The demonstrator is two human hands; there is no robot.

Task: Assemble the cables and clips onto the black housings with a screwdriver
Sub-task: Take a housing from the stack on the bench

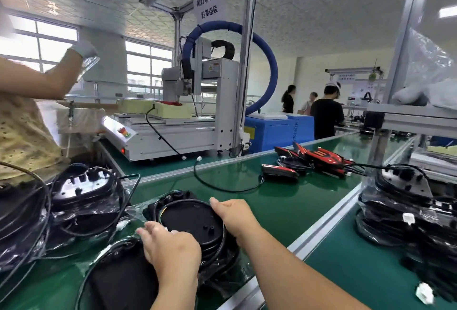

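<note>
Closest in, a round black housing (190, 223) lies on clear plastic film on the green belt (284, 208), with a black cable (223, 243) looped round its rim. The left hand (173, 250) lies over the housing's edge at 7 o'clock. Its fingers are fairly straight and point toward 10 o'clock, resting there without clasping. The right hand (232, 215) grasps the rim at 2 o'clock, thumb laid along the upper edge and the other fingers curling down over the side, out of sight. The housing sits between the two hands and touches both.

A second housing (123, 282) lies at 7 o'clock of the first, partly under the left forearm. At 10 o'clock stands a bagged stack of housings (81, 186). Another stack (400, 198) sits at 3 o'clock, across an aluminium rail (329, 218).

Farther out at 1 o'clock, red lamp units (319, 156) with black leads lie on the belt. At 12 o'clock stands a grey gantry machine (212, 111) with a blue hose (270, 67) arching over it. Its yellow warning label is too small to read. A paper sign (209, 2) on the frame above reads "尾灯总承与 灯罩组装". Another person (22, 136) stands at 9 o'clock, arm raised. Far off at 2 o'clock, three people (326, 111) stand at a bench.
</note>
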